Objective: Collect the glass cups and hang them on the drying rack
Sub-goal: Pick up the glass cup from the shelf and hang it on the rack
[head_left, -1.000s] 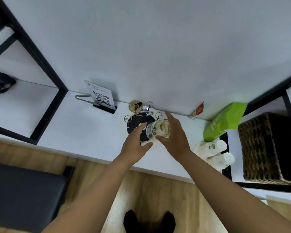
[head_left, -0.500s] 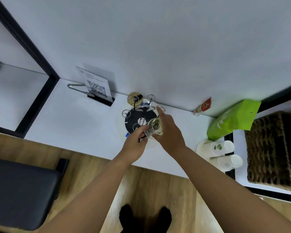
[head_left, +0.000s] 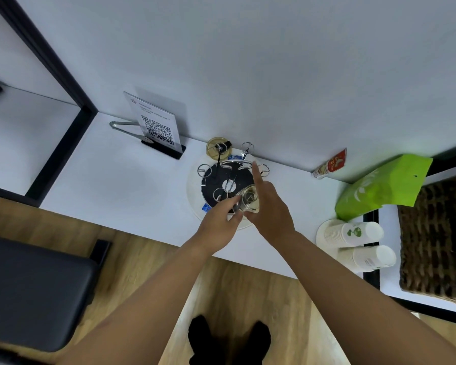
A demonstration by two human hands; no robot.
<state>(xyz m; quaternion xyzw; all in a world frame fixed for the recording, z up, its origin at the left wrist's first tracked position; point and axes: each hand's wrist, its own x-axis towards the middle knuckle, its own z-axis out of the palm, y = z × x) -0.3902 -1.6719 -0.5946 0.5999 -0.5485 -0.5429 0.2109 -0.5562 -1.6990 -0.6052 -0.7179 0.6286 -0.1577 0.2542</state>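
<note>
Glass cup (head_left: pixel 246 202) gripped by both hands over rack (head_left: pixel 225 180).

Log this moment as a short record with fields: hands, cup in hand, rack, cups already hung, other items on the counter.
hands: left hand and right hand both hold one glass cup
cup in hand: tilted, over the near edge of the drying rack
rack: wire arms on a round black base, on a white plate
cups already hung: one amber cup at the back
other items: QR sign, green bag, paper cups, wicker basket
</note>
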